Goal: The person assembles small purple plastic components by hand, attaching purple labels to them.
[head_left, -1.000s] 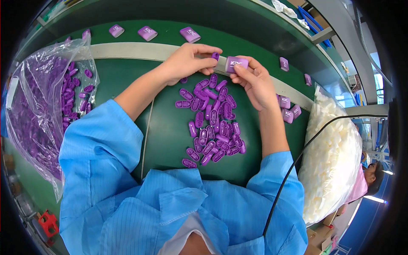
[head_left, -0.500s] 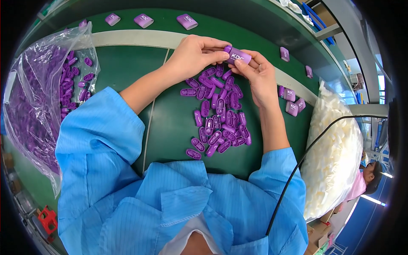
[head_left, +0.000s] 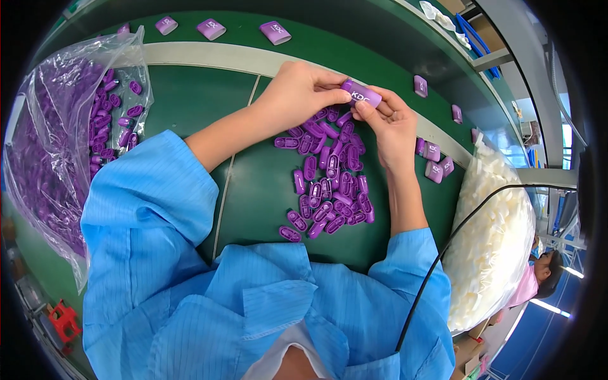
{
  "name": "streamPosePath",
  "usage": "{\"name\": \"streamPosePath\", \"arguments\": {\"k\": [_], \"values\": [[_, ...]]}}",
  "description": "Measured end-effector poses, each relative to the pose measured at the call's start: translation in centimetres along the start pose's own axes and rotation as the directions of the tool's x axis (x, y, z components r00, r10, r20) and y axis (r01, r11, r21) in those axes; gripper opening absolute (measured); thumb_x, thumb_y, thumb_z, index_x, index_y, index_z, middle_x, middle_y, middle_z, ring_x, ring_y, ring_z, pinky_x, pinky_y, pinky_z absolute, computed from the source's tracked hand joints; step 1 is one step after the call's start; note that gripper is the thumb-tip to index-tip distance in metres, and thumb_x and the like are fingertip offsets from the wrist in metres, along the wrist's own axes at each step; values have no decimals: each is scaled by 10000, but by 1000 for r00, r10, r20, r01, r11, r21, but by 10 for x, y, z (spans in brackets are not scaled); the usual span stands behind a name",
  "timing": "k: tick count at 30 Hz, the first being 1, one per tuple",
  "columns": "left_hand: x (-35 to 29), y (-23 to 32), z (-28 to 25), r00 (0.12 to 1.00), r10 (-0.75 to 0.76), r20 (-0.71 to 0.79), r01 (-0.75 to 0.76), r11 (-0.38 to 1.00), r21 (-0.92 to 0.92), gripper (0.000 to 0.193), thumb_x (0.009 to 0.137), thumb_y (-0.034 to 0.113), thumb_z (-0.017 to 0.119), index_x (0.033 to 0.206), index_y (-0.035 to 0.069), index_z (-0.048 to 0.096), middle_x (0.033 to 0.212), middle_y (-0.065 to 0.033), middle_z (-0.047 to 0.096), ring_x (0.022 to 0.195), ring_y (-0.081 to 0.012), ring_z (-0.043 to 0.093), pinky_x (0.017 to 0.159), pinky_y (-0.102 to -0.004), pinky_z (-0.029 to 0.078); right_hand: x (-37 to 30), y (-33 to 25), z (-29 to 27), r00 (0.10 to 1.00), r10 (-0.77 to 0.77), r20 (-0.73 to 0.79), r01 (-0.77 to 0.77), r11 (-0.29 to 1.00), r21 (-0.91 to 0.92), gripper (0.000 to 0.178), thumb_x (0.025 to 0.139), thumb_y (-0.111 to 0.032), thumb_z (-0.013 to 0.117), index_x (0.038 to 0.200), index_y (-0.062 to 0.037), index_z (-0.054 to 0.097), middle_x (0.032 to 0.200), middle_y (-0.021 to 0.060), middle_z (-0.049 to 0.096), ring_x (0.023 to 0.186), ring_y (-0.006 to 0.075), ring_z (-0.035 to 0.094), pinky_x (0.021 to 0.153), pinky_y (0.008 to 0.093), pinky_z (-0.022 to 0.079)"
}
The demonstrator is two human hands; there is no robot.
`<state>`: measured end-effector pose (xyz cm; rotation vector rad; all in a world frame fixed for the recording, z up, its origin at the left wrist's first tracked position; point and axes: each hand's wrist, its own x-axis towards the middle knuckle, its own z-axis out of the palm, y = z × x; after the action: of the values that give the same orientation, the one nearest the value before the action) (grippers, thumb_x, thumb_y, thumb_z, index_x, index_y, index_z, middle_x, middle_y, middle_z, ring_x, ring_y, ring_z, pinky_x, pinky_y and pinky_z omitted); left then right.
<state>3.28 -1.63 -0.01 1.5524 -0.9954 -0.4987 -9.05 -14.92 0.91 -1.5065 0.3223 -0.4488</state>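
Above the far end of a loose pile of small dark purple caps (head_left: 332, 168), my two hands meet on one piece. My right hand (head_left: 396, 126) pinches a flat, light purple printed shell (head_left: 367, 96) between thumb and fingers. At the shell's left end sits a dark purple cap (head_left: 347, 85), gripped by the thumb and fingertips of my left hand (head_left: 297, 94). Cap and shell touch; how deep the cap sits is partly covered by my fingers. Most caps in the pile show an oval, hollow side.
Finished-looking purple shells (head_left: 275, 33) lie spaced along the green strip beyond a pale rail (head_left: 209, 57). More shells (head_left: 434, 171) cluster right of my forearm. A clear bag of purple caps (head_left: 54, 158) stands left, a bag of cream pieces (head_left: 487, 253) right. A black cable (head_left: 453, 237) crosses my right sleeve.
Both hands, with the cap and shell between them, have shifted slightly right and toward me in the picture. My grip on the two pieces stays much the same.
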Motion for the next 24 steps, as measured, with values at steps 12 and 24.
{"name": "streamPosePath", "arguments": {"k": [12,24], "values": [[-2,-6,22,915,383,-127,-288,841,459,290,844,90,511,1103,-39,493,810,-200,610,724,-325,609,624,-372,476,5,4,5,998,-58,-16,58,998,-17,263,804,-72,632,1025,56,572,868,104,629,736,118,608,665,224,507],[101,-59,-29,971,226,-76,-90,644,760,277,793,197,507,958,22,645,890,-166,638,858,-334,596,807,-410,463,122,12,-128,996,-94,-11,0,116,-993,335,820,-287,528,988,-10,612,1013,224,589,962,361,557,846,401,435]]}}
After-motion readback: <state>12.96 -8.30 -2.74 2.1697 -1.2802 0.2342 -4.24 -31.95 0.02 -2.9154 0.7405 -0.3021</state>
